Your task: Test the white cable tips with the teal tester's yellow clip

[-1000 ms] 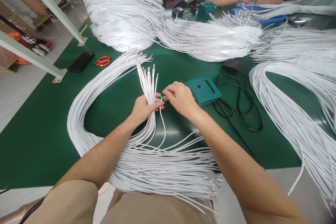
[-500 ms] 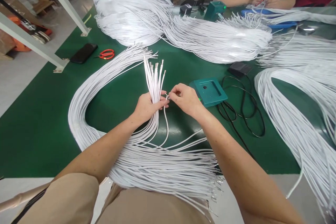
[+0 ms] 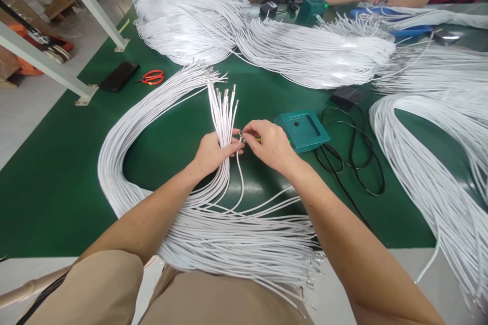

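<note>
White cable bundle (image 3: 223, 111), metal tips fanned upward.
Left hand (image 3: 213, 155) grips it; one loose cable (image 3: 240, 177) curves up beside, end pinched by the right hand (image 3: 269, 144).

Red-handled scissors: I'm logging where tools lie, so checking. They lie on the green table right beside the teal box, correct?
No. The head view shows the red-handled scissors lying on the green table, but beside the black phone near the far left edge. The teal box sits apart from them, by the right hand.
</note>
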The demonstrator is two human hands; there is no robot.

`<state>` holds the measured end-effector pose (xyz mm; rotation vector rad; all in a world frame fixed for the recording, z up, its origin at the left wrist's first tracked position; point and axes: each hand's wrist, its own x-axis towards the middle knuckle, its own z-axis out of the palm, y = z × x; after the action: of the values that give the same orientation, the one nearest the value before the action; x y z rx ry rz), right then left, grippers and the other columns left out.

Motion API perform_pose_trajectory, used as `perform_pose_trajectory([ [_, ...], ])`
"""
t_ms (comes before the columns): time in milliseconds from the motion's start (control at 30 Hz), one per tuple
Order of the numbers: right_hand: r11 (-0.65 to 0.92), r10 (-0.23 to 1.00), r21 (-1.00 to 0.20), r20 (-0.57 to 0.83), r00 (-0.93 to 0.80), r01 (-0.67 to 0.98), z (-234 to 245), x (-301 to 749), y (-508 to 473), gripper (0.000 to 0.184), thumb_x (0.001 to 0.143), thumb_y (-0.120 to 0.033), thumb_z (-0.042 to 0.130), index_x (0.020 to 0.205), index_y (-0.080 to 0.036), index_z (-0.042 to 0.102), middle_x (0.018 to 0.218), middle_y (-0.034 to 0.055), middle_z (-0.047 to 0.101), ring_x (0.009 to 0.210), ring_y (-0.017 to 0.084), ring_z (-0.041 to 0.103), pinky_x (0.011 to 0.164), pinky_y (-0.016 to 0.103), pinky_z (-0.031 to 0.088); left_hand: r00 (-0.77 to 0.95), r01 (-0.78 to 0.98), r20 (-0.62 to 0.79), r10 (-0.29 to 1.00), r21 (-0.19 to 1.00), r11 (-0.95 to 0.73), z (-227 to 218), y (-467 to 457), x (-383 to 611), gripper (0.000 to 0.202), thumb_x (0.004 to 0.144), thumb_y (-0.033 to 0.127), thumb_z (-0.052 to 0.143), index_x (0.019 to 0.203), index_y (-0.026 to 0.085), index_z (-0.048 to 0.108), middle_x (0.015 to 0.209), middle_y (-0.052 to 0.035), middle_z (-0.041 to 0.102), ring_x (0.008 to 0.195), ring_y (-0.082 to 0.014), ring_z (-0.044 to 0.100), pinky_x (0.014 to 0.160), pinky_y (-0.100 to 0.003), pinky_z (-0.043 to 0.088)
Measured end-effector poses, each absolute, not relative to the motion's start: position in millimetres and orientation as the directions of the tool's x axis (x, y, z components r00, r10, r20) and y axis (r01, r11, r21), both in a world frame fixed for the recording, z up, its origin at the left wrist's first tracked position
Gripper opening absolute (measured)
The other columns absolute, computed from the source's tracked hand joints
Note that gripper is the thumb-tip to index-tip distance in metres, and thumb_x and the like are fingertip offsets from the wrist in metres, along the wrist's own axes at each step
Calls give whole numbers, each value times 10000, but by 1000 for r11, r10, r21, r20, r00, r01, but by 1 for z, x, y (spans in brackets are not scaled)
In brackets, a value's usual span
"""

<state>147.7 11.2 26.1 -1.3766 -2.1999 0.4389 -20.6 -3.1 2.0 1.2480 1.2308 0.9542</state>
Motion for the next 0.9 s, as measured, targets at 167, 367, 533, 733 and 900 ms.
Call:
perform_pose_trajectory([
  [167,477,878,-455,296,-377,752,23,147,13,101,832,-183,556,767,-175,632,808,37,660,782,169,548,690,293,360,162,144,-105,981,986,82,1,-2,-24,484,664,307,773,1085,97,657,747,-42,725,661,-165,677,654,-273,549],
  [367,747,591,32,425,-686,664,24,151,13,283,946,-182,412,744,-165,608,765,67,611,764,195,457,740,347,342,199,-5,-223,954,974,228,2,0,-26,465,683,259,765,1093,75,647,789,-52,711,681,-155,685,652,-254,529],
  [533,770,494,170,450,-743,615,21,159,9,310,957,-151,385,745,-162,611,750,57,607,771,192,446,747,335,350,243,-192,-290,926,921,339,1,1,-27,461,691,207,765,1107,50,643,775,-71,706,647,-118,645,621,-238,495],
  [733,569,794,-297,442,-418,767,20,156,11,226,931,-206,447,812,-164,634,835,67,662,812,189,525,733,318,390,233,-176,-222,947,948,266,-5,3,-30,484,701,212,764,1157,106,637,807,-56,707,697,-136,670,640,-240,502],
  [900,348,934,-607,153,-324,715,28,143,16,145,897,-277,532,875,-184,641,880,39,680,801,167,568,695,280,399,263,-155,-180,948,962,226,-6,2,-30,442,719,209,749,1141,129,642,808,-39,702,708,-136,682,649,-232,506],
])
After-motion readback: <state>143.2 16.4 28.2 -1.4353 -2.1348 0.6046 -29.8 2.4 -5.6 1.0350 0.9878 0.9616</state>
